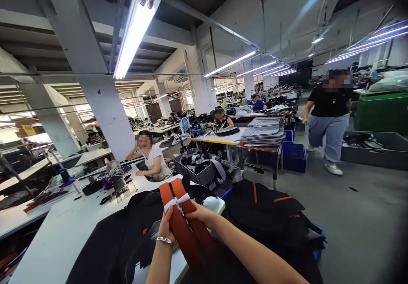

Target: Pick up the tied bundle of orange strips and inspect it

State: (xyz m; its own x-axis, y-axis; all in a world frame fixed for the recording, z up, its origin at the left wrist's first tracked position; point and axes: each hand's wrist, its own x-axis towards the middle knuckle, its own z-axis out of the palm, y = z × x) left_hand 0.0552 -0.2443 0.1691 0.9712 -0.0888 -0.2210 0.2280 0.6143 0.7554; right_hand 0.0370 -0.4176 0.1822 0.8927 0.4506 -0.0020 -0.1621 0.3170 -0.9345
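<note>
Far left, the white worktable (63, 228) carries a sewing machine (118, 181) with dark scraps around it, and a seated co-worker (152, 158) leans on an elbow just beyond.

Now to the centre, where the action is. The left hand (166, 226), bracelet on the wrist, is closed around the left side of a bundle of orange straps (183, 220), thumb and fingers clamped on it. The bundle stands tilted up over black fabric (121, 237) heaped on the table, and a white tie (176, 202) cinches it near the top.

The right hand (200, 212) comes in from the other side, fingers curled against the right-hand edge of the straps; whether it grips fully or only steadies cannot be told from here.

Those straps look like flat, light, flexible webbing, stiff enough bundled to stand but likely to fan out below the tie. Best hold, by the look of it: just under the white tie, where the stack is bound tight.

Further right, a second pile of black pieces (270, 216) with orange trim sits beside the table. A grey crate (194, 169) and a stack of grey sheets (264, 132) lie beyond, and a person (330, 118) walks the aisle.
</note>
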